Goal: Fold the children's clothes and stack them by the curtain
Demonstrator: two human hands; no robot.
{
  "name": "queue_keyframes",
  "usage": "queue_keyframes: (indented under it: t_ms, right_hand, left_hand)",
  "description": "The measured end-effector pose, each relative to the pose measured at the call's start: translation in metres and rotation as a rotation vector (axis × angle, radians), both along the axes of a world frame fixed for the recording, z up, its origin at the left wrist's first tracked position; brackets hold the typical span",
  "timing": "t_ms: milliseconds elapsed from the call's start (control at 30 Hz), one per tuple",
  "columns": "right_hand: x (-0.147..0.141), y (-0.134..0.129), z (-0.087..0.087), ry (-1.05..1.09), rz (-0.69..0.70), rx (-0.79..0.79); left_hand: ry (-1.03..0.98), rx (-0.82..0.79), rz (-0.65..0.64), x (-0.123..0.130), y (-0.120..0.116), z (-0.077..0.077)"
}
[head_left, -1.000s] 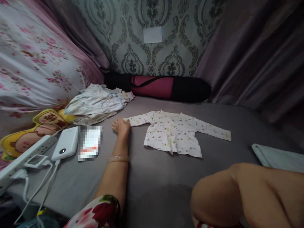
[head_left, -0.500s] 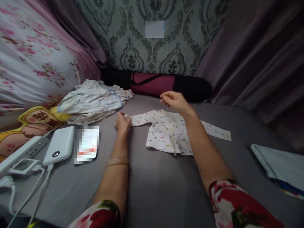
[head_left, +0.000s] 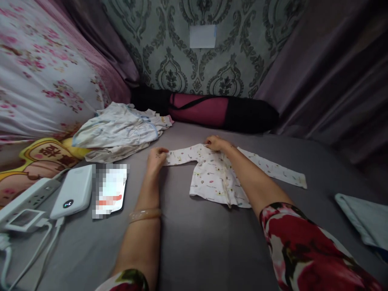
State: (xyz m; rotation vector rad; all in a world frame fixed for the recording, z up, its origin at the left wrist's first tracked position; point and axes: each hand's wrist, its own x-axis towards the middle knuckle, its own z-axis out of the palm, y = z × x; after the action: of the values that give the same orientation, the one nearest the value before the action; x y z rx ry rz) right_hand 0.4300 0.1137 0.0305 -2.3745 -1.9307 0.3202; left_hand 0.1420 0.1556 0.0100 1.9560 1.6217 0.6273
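A small white patterned shirt point(head_left: 210, 178) lies spread on the grey sheet, its sleeves stretched out to both sides. My left hand point(head_left: 157, 159) is closed on the cuff of the left sleeve. At the collar, my right hand point(head_left: 216, 143) pinches the cloth near the neckline, its fingers pressed together. My right forearm passes over the right part of the shirt and hides some of it. The right sleeve lies flat beyond that forearm.
A heap of light clothes point(head_left: 121, 127) lies at the back left. Nearer are a yellow cushion point(head_left: 45, 161), a white power bank point(head_left: 74, 190), a phone point(head_left: 110, 190) and a power strip point(head_left: 30, 198). A black and maroon bag point(head_left: 200, 111) lines the wall; folded cloth point(head_left: 363, 218) lies right.
My right hand has come down from above the shirt onto its collar and taken hold there. My left hand remains on the cuff. The view has shifted slightly.
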Motion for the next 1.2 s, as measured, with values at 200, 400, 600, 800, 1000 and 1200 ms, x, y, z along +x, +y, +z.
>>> queue_keyframes:
  t_ms: [200, 400, 600, 800, 1000, 1200]
  right_hand:
    - [-0.007, -0.011, -0.017, -0.020, -0.086, 0.150]
    - [-0.021, -0.025, -0.032, -0.063, -0.152, 0.315]
    - [-0.042, -0.038, -0.017, -0.239, -0.123, 0.377]
    - [-0.079, -0.050, -0.017, -0.007, -0.018, 0.196]
    - [-0.088, -0.050, -0.034, 0.108, -0.065, 0.165]
    - [-0.086, -0.051, -0.029, 0.175, -0.044, 0.189]
  left_hand:
    - [0.017, 0.171, 0.009, 0.003, -0.004, 0.000]
    - [0.090, 0.215, -0.009, 0.007, -0.009, -0.004]
    - [0.135, 0.200, -0.015, 0.006, -0.008, -0.003]
    - [0.249, 0.192, -0.063, 0.004, 0.001, -0.007]
    - [0.313, 0.237, -0.022, 0.008, -0.006, -0.005]
    - [0.270, 0.178, 0.092, 0.014, -0.019, -0.005]
